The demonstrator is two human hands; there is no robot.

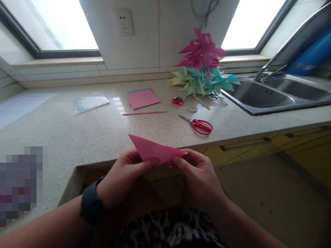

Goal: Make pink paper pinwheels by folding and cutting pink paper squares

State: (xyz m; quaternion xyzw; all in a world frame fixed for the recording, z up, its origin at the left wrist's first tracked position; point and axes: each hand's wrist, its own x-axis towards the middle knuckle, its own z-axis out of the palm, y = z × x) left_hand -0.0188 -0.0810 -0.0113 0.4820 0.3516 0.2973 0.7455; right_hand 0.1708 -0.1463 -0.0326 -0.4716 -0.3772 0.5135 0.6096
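Observation:
A sheet of pink paper, folded into a triangle, is held in front of the counter edge by both hands. My left hand pinches its lower left side, thumb in front and fingers behind. At the lower right side, my right hand grips it the same way, with the thumb near the pointed end. Beyond the hands lie red-handled scissors, a roll of tape, a small red box, a thin pink stick and a stack of pink paper squares with a blue edge showing.
Paper pinwheels in pink, green and blue are heaped by the wall. A steel sink with a faucet stands at the right. A clear plastic packet and white sheets lie on the left of the speckled counter.

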